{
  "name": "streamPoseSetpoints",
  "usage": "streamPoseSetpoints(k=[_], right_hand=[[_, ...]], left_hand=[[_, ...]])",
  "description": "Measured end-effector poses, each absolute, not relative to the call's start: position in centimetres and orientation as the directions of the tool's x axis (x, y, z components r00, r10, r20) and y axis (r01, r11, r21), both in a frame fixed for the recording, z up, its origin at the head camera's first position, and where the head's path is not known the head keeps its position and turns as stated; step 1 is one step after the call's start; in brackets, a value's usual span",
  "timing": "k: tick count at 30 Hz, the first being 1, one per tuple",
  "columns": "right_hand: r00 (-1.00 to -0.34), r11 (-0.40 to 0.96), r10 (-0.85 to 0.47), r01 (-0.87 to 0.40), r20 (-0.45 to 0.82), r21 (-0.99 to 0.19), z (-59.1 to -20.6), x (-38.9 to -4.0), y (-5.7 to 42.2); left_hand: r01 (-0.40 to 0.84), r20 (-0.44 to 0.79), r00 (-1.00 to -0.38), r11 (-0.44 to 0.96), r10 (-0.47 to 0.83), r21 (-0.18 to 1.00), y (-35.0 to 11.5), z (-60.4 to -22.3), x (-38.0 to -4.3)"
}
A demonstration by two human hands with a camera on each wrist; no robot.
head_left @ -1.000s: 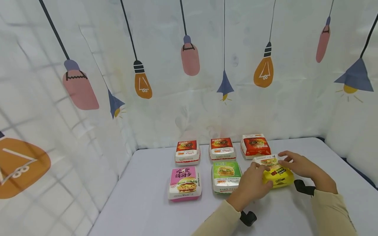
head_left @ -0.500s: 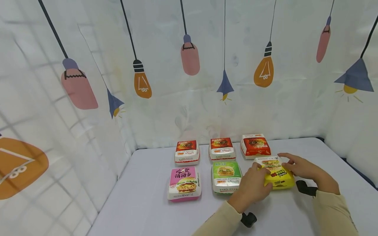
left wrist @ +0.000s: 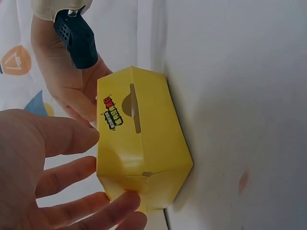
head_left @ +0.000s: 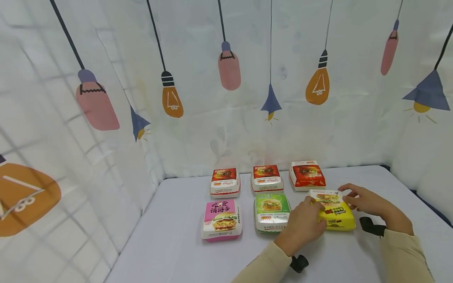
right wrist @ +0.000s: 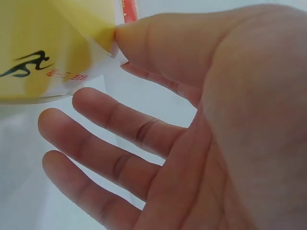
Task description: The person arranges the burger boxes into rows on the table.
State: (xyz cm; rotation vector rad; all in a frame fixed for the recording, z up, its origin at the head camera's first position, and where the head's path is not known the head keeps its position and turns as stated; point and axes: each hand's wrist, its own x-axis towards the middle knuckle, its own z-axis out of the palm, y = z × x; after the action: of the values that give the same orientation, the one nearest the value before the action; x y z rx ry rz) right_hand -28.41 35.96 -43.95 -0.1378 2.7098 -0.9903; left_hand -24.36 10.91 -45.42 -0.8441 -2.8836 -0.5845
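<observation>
A yellow burger box [head_left: 337, 220] with a white panel and a printed burger sits on the table between both hands. My left hand [head_left: 303, 223] is at its left side; in the left wrist view, thumb and fingers [left wrist: 72, 177] reach loosely along the box's edge and corner. At the far right corner is my right hand [head_left: 371, 203]. Its thumb touches that corner in the right wrist view, while the other fingers [right wrist: 100, 153] extend away from the box. Left of my left hand stands a green-topped burger box [head_left: 271, 214].
A pink burger box [head_left: 221, 220] stands farther left. Behind are three red-topped burger boxes [head_left: 225, 182] in a row along the white table [head_left: 170, 236]. A white curtain printed with lamps [head_left: 198, 141] borders the back and left. Black wrist mounts [head_left: 299, 263] hang below the wrists.
The yellow burger box has shifted a little to the right and nearer to me and turned slightly straighter. My right hand has moved right with it; the other boxes stay put.
</observation>
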Motion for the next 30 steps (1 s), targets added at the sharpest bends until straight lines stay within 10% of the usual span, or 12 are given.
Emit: streamPoseSetpoints(k=[30], right_hand=[[-0.972, 0.775, -0.158, -0.014, -0.173, -0.632, -43.68, -28.12, 36.38]], left_hand=[[0.452, 0.091, -0.889, 0.825, 0.450, 0.338, 11.16, -45.07, -24.03]])
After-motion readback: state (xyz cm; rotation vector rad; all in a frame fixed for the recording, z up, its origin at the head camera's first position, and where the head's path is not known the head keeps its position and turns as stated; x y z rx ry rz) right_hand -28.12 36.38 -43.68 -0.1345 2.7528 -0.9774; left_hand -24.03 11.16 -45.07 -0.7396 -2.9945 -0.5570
